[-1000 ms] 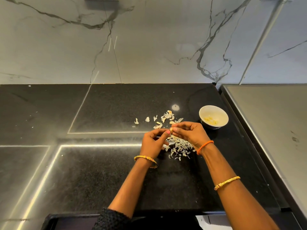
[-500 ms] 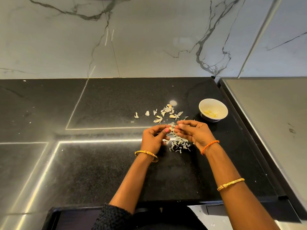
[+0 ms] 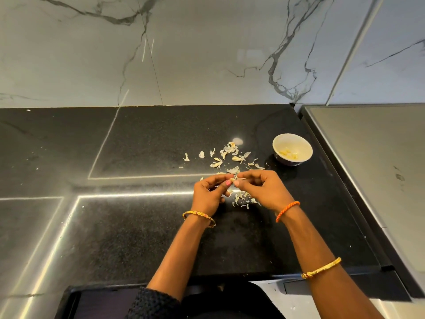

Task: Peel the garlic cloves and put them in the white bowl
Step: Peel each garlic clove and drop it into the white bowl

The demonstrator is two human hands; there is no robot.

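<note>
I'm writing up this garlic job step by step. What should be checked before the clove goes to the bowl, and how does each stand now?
1. Clove held: ok, the garlic clove is pinched between left hand and right hand.
2. Clove fully peeled: cannot tell, too small.
3. White bowl upright, open: ok, peeled cloves already inside.
4. Path to the bowl: ok, only loose skins lie on the black counter between.
5. Bowl away from counter edge: ok.
</note>
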